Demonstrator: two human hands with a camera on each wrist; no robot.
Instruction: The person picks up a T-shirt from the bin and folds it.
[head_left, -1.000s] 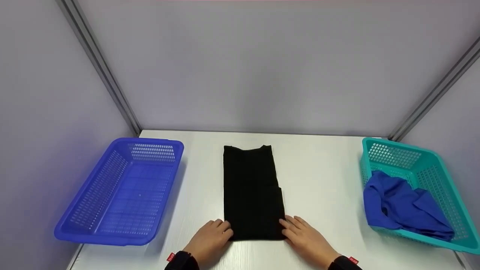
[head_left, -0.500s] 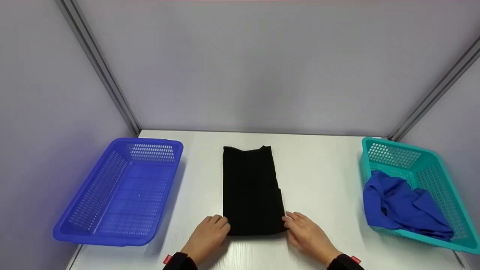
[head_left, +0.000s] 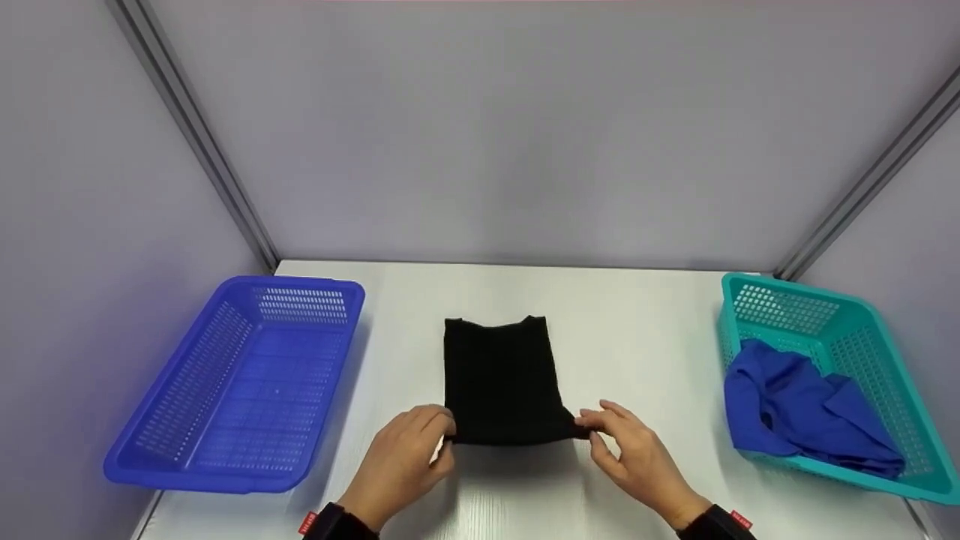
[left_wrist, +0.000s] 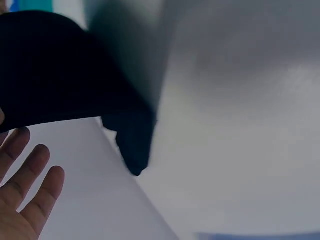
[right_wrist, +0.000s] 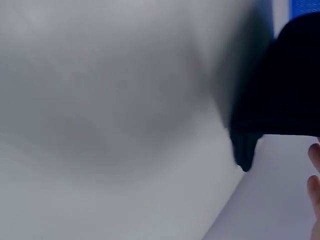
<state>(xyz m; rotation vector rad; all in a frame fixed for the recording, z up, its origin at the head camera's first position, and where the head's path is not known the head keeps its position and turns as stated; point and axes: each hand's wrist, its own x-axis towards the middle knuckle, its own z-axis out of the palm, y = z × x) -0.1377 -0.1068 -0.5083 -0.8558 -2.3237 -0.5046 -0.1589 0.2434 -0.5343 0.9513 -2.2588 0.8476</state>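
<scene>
A folded black shirt point(head_left: 501, 375) lies in the middle of the white table, with the dip of its neckline at the far end. Its near edge is lifted off the surface. At the near left corner my left hand point(head_left: 401, 457) pinches the cloth between thumb and fingers. My right hand point(head_left: 637, 454) pinches the near right corner, pulling out a small point of fabric. In the left wrist view the raised black cloth point(left_wrist: 55, 75) bends over above the table, and several spread fingers point(left_wrist: 42, 195) show below it. The right wrist view has the cloth point(right_wrist: 285, 90) and only fingertips point(right_wrist: 314, 187).
On the left stands a blue perforated basket point(head_left: 319, 465). A teal basket point(head_left: 885, 330) on the right holds a crumpled blue garment point(head_left: 802, 409). Pale panels point(head_left: 495, 135) enclose the table point(head_left: 637, 337) at the back and both sides.
Both hands have raised the shirt's near edge and moved it slightly away from me. The far neckline end has slid a little toward me, and the shirt looks shorter. The baskets stay put.
</scene>
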